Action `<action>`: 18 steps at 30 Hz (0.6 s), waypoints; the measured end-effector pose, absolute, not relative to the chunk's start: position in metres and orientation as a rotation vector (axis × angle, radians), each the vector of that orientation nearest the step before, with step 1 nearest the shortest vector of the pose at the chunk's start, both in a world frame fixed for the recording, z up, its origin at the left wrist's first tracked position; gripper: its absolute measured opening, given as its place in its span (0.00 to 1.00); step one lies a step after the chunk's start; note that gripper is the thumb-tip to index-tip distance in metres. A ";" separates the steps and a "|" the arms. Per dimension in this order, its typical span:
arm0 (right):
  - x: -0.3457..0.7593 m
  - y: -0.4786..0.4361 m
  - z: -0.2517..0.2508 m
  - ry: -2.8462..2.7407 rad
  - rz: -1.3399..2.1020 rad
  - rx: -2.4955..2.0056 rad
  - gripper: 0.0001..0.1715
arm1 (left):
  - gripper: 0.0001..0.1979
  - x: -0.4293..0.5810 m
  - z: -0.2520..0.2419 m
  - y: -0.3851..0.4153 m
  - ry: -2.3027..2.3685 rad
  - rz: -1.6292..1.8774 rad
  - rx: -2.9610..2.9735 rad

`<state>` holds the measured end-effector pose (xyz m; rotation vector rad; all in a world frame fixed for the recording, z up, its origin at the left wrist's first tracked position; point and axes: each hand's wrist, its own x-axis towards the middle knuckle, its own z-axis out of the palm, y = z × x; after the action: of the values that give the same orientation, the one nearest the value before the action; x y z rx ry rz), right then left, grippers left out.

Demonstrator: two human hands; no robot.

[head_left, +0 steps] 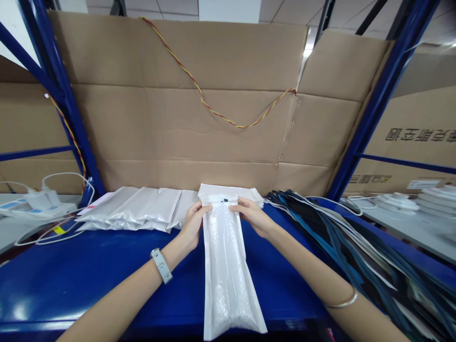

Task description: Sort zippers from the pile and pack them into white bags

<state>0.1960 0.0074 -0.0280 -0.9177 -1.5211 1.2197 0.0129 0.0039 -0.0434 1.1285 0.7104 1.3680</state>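
Observation:
A long white padded bag lies lengthwise on the blue table, its far end pointing away from me. My left hand pinches the bag's top left corner. My right hand pinches the top right corner beside a small dark mark on the flap. Both hands are closed on the bag's mouth. Just behind it lies a stack of flat white bags.
A row of filled white bags lies at the left rear. Dark blue and black straps fan out on the right. Cardboard sheets wall the back, with a red-yellow wire. White cables and a power strip sit far left.

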 end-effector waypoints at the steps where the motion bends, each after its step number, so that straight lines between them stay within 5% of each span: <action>1: 0.195 0.008 -0.029 -1.490 1.230 -0.928 0.13 | 0.17 0.013 -0.043 0.003 0.705 1.366 1.140; 8: 0.186 0.003 -0.031 -1.245 1.452 -0.798 0.17 | 0.17 0.018 -0.038 -0.006 0.712 1.334 1.267; 18: 0.182 0.002 -0.031 -0.983 1.716 -0.916 0.07 | 0.13 0.024 -0.031 -0.014 0.753 1.355 1.401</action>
<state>0.1815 0.0019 -0.0312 -0.9162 -0.9828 1.7163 0.0240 -0.0140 -0.0305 1.4011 0.7530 1.3546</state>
